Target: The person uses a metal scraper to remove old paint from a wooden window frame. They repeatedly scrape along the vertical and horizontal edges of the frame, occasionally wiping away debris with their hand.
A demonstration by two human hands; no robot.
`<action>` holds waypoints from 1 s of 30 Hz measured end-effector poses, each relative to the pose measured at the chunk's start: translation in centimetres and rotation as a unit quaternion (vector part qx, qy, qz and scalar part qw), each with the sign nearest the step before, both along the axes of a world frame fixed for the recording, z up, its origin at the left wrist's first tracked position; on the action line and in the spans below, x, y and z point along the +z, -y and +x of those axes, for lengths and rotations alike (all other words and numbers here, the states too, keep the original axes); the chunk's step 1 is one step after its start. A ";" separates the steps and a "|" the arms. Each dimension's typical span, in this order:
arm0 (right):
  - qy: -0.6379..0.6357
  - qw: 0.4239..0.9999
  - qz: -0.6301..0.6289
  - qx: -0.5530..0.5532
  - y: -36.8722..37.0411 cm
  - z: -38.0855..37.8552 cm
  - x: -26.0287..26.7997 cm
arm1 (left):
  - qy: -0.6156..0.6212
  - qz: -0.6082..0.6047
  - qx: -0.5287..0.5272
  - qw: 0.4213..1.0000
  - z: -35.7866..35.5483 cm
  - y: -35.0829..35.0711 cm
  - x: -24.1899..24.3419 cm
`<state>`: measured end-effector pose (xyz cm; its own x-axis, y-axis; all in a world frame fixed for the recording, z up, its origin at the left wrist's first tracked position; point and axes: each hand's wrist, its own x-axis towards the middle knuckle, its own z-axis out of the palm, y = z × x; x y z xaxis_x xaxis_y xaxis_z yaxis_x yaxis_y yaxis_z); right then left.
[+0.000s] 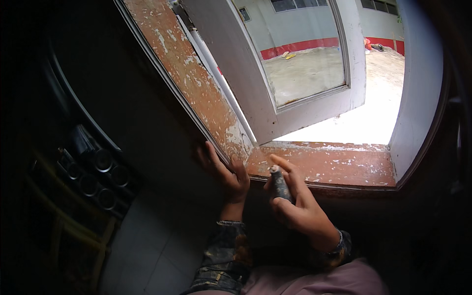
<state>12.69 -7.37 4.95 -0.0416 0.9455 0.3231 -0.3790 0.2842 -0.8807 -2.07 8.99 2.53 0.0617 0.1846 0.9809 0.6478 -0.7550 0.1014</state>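
My right hand [300,202] is closed around the dark, paint-spotted handle [281,186] of a hand tool. The tool's working end is blurred or hidden, so I cannot tell its exact kind. It points towards the lower left corner of a wooden window frame, just above the sill [324,166], whose brown paint is flaking. My left hand [232,177] lies against the edge of the side jamb [191,81] near that corner, fingers apart and holding nothing. White and pale patches show on the jamb where brown paint has come off.
A white window sash [265,121] with a glass pane stands swung outward. The white right-hand jamb [416,84] bounds the opening. In the dark at left are several round-ended metallic objects [103,161], close to a wooden frame [81,236] above a tiled floor [147,243].
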 end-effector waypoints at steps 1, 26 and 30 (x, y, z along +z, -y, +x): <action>-0.013 0.999 0.028 -0.017 0.4 0.2 0.0 | -0.001 0.000 0.000 1.000 0.0 0.1 0.0; 0.303 0.893 0.122 -0.308 -0.5 -3.6 -1.6 | 0.005 0.017 -0.011 1.000 -0.1 -0.6 -0.2; 0.280 0.902 0.135 -0.299 -0.7 -3.2 -1.6 | 0.010 0.010 -0.025 1.000 0.0 -0.6 -0.1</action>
